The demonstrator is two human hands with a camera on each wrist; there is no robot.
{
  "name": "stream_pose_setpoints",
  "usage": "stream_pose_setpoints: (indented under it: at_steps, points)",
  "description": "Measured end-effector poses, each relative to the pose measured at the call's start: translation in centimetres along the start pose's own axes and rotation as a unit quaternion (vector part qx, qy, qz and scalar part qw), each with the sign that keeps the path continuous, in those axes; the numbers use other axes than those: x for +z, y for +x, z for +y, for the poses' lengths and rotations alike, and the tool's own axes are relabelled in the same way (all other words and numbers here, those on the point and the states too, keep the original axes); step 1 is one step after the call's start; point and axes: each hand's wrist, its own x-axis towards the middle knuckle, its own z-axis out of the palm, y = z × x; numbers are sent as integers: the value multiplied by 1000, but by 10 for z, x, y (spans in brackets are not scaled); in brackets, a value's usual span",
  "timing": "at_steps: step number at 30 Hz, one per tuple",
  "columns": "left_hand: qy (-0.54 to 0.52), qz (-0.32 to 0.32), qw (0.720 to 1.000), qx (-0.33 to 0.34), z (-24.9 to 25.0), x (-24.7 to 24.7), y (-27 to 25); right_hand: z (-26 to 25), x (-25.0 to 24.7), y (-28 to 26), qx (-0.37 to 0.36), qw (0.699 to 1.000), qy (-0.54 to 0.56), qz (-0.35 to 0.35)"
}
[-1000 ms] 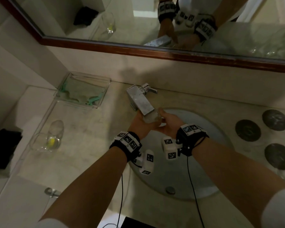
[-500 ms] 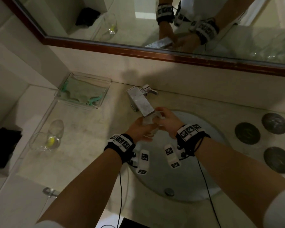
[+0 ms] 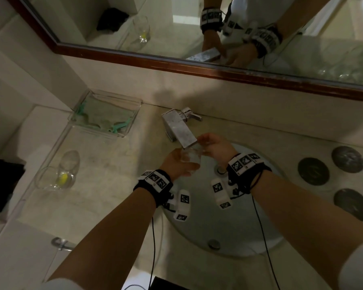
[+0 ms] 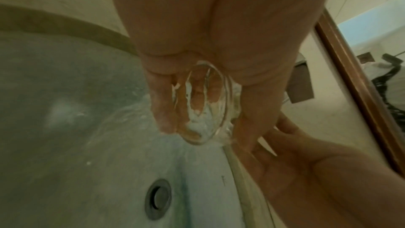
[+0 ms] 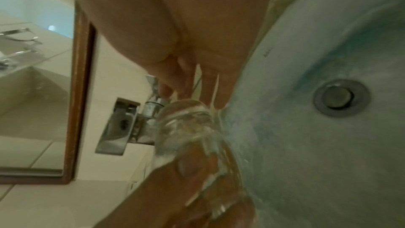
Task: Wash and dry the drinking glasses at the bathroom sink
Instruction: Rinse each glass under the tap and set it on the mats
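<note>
Gripping glass (image 4: 203,103), left hand (image 3: 177,164), fingertips blurred

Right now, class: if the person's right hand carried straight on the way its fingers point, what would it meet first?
The right hand points at the drinking glass, gripped by the left hand under the tap; its fingertips seem already there, though depth is unclear.

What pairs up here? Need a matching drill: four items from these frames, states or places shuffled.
Items
1. clear drinking glass under the tap
2. clear glass with a yellow bit inside
3. clear rectangular tray with a green cloth
4. square chrome faucet

Places or states
A. against the back wall, left of the faucet
B. on the counter, left of the basin
C. held in the left hand, wet
D. spout juts over the basin

Pairs: 1-C, 2-B, 3-A, 4-D
</note>
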Motion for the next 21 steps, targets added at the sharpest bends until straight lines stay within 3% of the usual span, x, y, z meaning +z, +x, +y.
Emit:
stream_pose_setpoints:
  at_steps: [3, 11, 21]
  points:
    - [61, 51, 997, 23, -3, -1, 4, -10, -10, 9, -43, 994, -66, 73]
    - [150, 74, 983, 76, 1, -2, 5, -34, -7, 13, -65, 992, -111, -11]
    - [162, 84, 976, 116, 4, -3, 5, -38, -5, 17, -72, 983, -171, -4]
